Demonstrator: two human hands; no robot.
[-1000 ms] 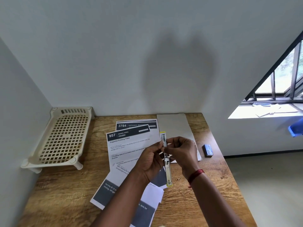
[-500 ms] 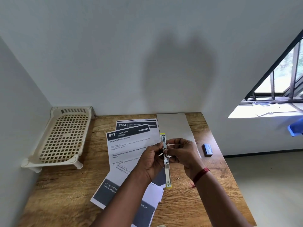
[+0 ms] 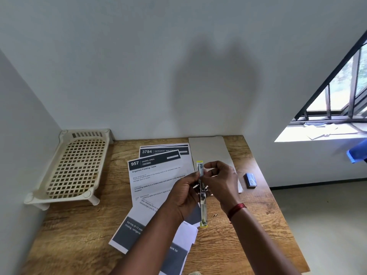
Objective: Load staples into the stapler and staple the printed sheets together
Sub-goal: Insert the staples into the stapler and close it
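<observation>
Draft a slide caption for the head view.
Left hand and right hand hold the opened stapler over printed sheets on a wooden table; blue box right, cream rack left.

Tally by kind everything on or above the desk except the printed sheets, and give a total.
stapler: 1
small blue box: 1
cream plastic rack: 1
grey board: 1
Total: 4
A tiny speck beside the stapler is too small to name and is not counted.
</observation>
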